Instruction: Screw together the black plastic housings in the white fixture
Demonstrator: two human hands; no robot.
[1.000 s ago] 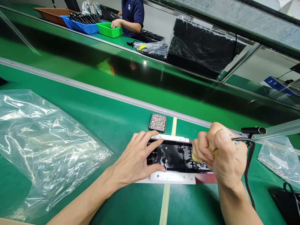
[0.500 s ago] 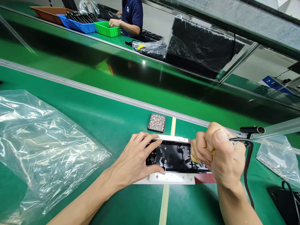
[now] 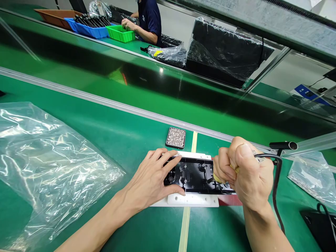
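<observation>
A black plastic housing, open side up with screw posts inside, lies in a white fixture. Over the housing's left end, my left hand holds it, with the thumb at the near edge and the fingers across to the far edge. My right hand is closed in a fist around a corded electric screwdriver above the right part of the housing. Only a yellow bit of the tool shows, and its tip is hidden. A black cord runs from the top of the fist.
Beyond the fixture sits a small black tray of metal screws. A large clear plastic bag spreads at left; another bag lies right, near a metal tube. Across the line, a co-worker works at a green bin.
My right fist has shifted very slightly left with the electric screwdriver. My left hand and the housing stay in place. The co-worker's hand has risen a little above the green bin.
</observation>
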